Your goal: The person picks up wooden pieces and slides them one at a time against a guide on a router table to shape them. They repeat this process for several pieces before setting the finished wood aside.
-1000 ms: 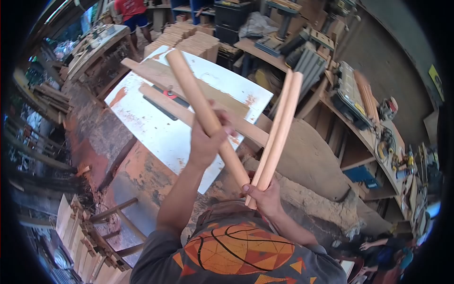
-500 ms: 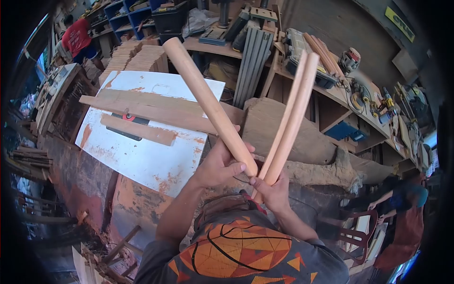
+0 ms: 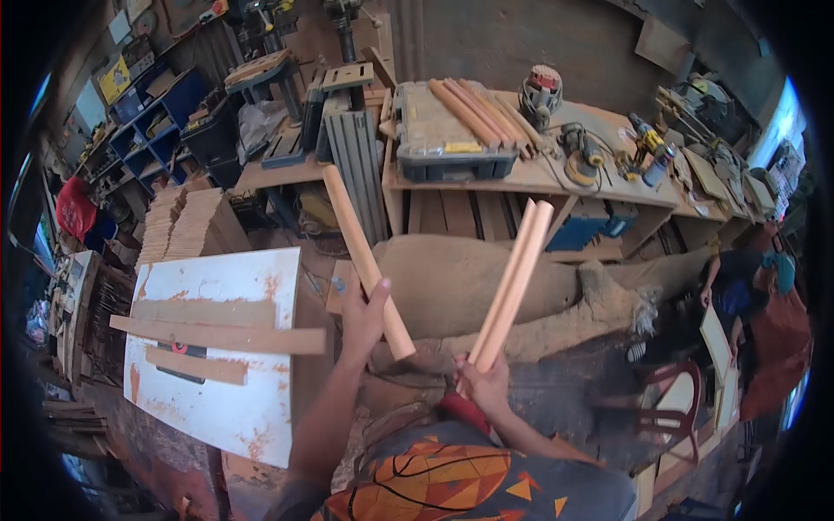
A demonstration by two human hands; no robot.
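Note:
My left hand [image 3: 361, 319] is closed around a round wooden rod [image 3: 354, 233] about midway along it. The rod leans, its upper end tilted to the left. Lower and to the right, my right hand [image 3: 485, 382] grips the bottom end of a pair of slim wooden strips [image 3: 512, 286] lying side by side with a groove between them. These strips tilt to the right at the top and stand apart from the rod. Part of my right fingers is hidden behind the wood.
A white-topped machine table [image 3: 269, 382] with wooden strips across it stands at left. Ahead, a workbench [image 3: 599, 187] carries a tool case [image 3: 408, 143], more wooden rods [image 3: 469, 113] and power tools. A large log [image 3: 452, 278] lies before it. Another person [image 3: 773, 330] works at right, near a chair [image 3: 673, 417].
The view has swung right, bringing more of the workbench in. My hands have moved apart, separating the rod from the paired strips.

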